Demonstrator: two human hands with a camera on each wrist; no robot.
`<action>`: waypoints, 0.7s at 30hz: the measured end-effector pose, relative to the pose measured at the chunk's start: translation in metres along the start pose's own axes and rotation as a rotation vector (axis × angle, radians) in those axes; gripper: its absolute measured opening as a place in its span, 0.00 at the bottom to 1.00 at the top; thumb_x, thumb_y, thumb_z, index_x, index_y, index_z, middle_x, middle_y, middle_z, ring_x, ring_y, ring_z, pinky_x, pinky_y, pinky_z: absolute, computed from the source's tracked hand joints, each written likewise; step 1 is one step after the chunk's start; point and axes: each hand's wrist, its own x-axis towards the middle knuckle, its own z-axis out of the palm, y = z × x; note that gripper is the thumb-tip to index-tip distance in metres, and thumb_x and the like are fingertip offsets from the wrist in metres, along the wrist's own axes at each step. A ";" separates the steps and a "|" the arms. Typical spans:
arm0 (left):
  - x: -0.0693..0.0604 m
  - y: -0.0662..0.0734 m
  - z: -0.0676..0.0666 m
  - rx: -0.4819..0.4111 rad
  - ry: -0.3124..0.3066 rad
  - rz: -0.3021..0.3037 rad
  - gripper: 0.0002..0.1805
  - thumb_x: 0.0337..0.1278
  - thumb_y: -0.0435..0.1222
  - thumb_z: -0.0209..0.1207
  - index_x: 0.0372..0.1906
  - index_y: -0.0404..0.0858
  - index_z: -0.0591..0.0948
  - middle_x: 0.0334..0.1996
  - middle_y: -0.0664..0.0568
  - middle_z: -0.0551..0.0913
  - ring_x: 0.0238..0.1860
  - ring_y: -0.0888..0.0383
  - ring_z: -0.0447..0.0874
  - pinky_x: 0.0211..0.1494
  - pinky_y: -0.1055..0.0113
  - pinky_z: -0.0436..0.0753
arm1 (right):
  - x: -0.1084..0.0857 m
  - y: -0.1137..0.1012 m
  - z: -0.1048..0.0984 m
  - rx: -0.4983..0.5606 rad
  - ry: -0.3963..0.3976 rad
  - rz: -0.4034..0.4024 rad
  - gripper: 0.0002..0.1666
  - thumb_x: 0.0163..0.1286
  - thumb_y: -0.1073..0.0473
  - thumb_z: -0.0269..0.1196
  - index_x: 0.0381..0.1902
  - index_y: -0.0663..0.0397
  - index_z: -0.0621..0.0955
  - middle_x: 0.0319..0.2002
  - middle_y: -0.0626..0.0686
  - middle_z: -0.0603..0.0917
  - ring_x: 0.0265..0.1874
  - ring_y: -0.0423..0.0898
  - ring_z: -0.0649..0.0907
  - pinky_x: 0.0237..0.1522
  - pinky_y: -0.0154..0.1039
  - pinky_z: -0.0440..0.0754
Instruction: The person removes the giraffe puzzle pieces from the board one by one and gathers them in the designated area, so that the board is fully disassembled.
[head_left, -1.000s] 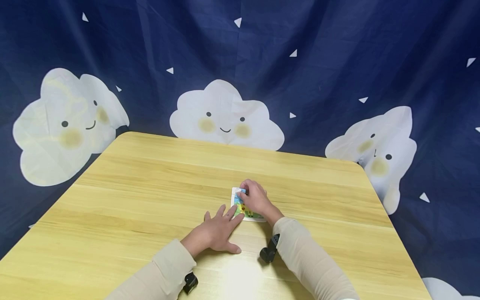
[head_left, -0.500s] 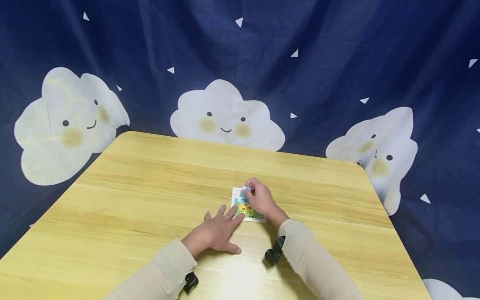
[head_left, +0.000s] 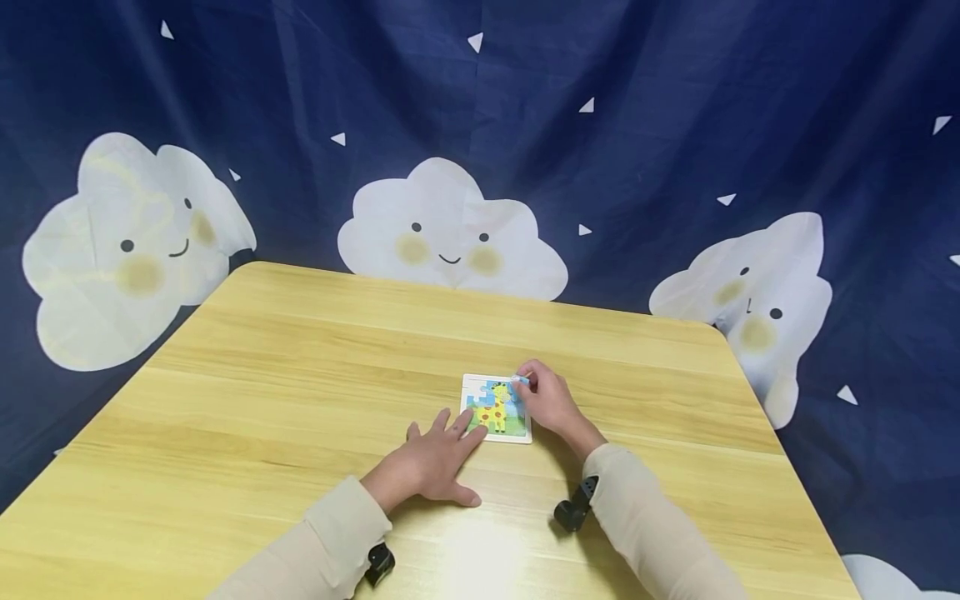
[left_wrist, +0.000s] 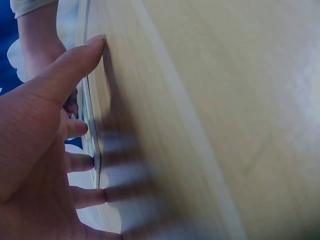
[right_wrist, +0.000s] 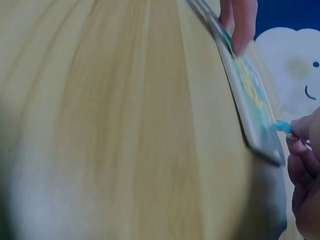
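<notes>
A jigsaw piece point(head_left: 519, 380) is pinched by the right hand point(head_left: 553, 402) at the giraffe puzzle's point(head_left: 493, 417) far-right corner, its gap point(head_left: 473, 389) far-left; the left hand point(head_left: 435, 462) is splayed near-left.

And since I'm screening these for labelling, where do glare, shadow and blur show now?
Head view: strong glare on the table at bottom centre; left wrist view: soft-edged finger shadows stretch from the left hand; right wrist view: the puzzle board looks blurred.
</notes>
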 end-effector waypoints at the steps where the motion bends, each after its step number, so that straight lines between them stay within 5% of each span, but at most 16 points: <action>1: 0.000 0.000 0.000 -0.002 0.002 0.001 0.53 0.41 0.66 0.61 0.72 0.48 0.58 0.74 0.45 0.52 0.71 0.37 0.51 0.56 0.29 0.61 | -0.001 0.003 -0.001 -0.006 0.004 0.004 0.09 0.68 0.57 0.59 0.45 0.52 0.76 0.30 0.52 0.76 0.31 0.46 0.74 0.35 0.38 0.70; 21: 0.002 -0.003 0.005 -0.014 0.016 0.007 0.53 0.40 0.66 0.62 0.72 0.48 0.58 0.74 0.46 0.52 0.71 0.36 0.51 0.56 0.28 0.60 | -0.012 0.041 -0.034 -0.086 0.025 0.028 0.10 0.68 0.59 0.58 0.45 0.55 0.77 0.31 0.52 0.78 0.31 0.46 0.74 0.34 0.38 0.71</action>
